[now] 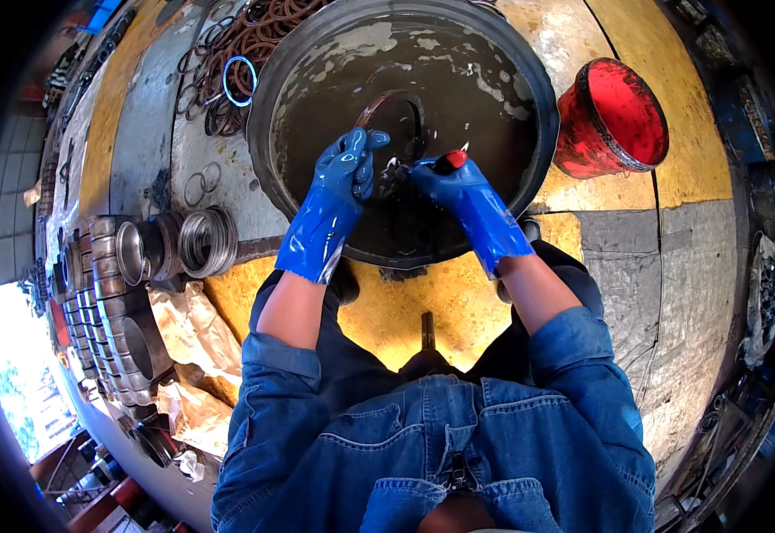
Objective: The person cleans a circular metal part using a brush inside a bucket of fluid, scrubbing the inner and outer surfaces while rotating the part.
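Both my hands wear wet blue rubber gloves above a large round dark tub [266, 115] of murky brown liquid. In my left hand [345, 169] the fingers are closed around a brown metal ring [417, 111], tilted up over the liquid. The ring's right side comes down beside my right hand [449, 185], which is closed around a tool with a red handle [450, 161]. The handle's end sticks up past the thumb. The tool's working end, between the two hands, is dark and too unclear to name.
A red bucket [574, 124] stands right of the tub. Brown rings [263, 44] lie heaped at the far left, with a bluish-white ring [239, 82] among them. Shiny rings [207, 242], metal cylinders [116, 293] and brown paper [194, 329] are at the left.
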A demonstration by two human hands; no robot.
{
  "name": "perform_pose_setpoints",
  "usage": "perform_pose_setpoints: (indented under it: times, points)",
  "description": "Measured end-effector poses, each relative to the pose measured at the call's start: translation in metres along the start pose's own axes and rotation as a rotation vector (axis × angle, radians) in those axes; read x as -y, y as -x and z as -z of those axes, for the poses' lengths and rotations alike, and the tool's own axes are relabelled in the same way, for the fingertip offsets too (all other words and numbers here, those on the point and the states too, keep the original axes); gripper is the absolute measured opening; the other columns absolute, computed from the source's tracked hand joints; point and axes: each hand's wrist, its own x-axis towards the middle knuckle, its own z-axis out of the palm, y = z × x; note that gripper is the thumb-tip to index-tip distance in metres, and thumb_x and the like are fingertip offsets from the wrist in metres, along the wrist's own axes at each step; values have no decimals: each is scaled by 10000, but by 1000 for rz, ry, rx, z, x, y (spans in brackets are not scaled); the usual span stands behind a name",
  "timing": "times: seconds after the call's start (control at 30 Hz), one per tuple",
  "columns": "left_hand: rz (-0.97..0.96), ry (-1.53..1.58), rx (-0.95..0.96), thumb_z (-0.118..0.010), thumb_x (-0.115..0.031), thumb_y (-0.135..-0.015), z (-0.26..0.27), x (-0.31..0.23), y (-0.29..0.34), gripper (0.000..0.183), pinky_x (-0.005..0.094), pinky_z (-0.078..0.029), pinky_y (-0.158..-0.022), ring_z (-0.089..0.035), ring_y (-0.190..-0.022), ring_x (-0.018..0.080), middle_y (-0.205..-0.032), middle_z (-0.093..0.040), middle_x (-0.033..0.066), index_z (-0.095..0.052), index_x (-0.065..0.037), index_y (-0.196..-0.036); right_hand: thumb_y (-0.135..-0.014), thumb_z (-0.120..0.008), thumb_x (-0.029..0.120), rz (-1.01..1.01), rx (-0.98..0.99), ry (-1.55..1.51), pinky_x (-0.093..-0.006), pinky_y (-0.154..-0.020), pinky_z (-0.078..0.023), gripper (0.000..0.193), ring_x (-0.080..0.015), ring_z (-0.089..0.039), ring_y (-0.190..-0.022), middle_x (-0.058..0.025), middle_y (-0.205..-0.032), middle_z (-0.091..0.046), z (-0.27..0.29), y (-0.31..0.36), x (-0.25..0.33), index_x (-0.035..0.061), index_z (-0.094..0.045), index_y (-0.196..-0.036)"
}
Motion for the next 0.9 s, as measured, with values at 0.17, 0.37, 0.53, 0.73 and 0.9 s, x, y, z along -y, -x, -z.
perform_pose_setpoints:
  times: [0.17,0.37,0.53,0.73,0.9]
  points:
    - [-17,61,-7,-504,-345,-1078,9,9,-7,390,250,-292,-448,-319,-446,67,-583,-381,-40,-660,3,-1161,-908,-728,282,70,180,-725,-290,-784,-539,312,-148,-690,-833,-87,-962,-754,-17,25,-20,12,-758,-1060]
    - [-58,148,-66,-504,-369,-1077,15,-4,-3,406,245,-282,-452,-318,-449,63,-579,-384,-48,-666,-5,-1156,-936,-724,180,175,181,-762,-284,-789,-566,283,-153,-702,-859,-77,-965,-759,-7,42,-6,-9,-732,-1147]
    - [22,345,121,-462,-399,-1089,33,-12,-11,433,246,-253,-439,-287,-409,62,-530,-361,-85,-656,-24,-1187,-938,-682,176,468,-59,-208,-255,-772,-535,202,-83,-668,-807,-20,-876,-759,15,4,-5,53,-772,-1071]
    - [275,312,106,-451,-417,-1087,34,-1,-11,456,246,-268,-419,-278,-388,53,-515,-351,-89,-652,-26,-1209,-907,-718,116,643,-296,-89,-332,-980,-537,234,-215,-699,-1087,-117,-1140,-748,34,-3,2,68,-755,-1133]
    - [280,376,226,-427,-415,-1095,46,3,-7,468,246,-266,-429,-291,-393,51,-510,-355,-87,-636,-16,-1223,-899,-727,77,908,-268,-79,-345,-1038,-507,290,-203,-657,-1184,-129,-1238,-718,40,4,13,82,-745,-1188]
